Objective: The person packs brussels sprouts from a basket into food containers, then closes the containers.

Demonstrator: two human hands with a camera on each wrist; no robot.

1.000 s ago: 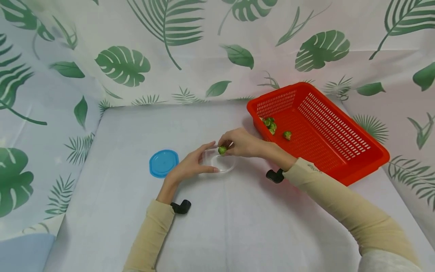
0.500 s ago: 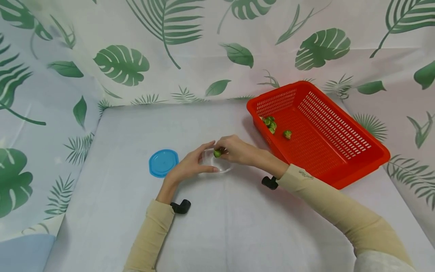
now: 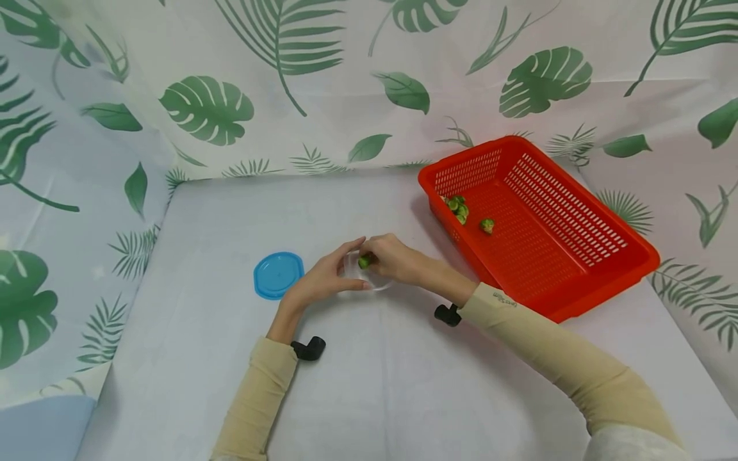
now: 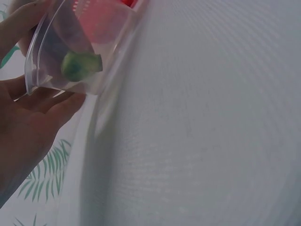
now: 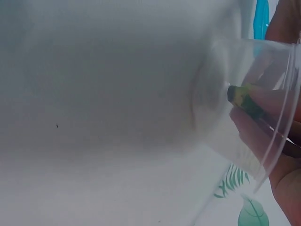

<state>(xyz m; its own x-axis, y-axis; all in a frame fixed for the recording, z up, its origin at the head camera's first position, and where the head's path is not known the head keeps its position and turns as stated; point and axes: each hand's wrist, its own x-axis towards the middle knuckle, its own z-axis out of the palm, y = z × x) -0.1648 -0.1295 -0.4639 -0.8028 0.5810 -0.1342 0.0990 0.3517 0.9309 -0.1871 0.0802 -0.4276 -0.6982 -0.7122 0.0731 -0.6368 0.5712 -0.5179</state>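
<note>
In the head view my left hand [image 3: 323,279] steadies a small clear plastic container [image 3: 376,282] on the table, thumb and fingers round its side. My right hand [image 3: 396,258] reaches down into the container and pinches a green Brussels sprout [image 3: 364,261]. The left wrist view shows the Brussels sprout [image 4: 81,66] through the clear wall, its cut stem end pointing sideways. From the right wrist, the fingertips and the Brussels sprout [image 5: 245,101] appear inside the container [image 5: 216,136]. Fingers partly hide the sprout.
A blue lid [image 3: 278,275] lies flat left of the container. At the right stands a red perforated basket [image 3: 542,237], with a cluster of Brussels sprouts [image 3: 458,209] in its left corner and a single sprout [image 3: 487,225] apart from them. Leaf-patterned cloth [image 3: 323,77] rises behind the table.
My right hand has moved left and down into the container with the Brussels sprout. My left hand has stayed at the container's side.
</note>
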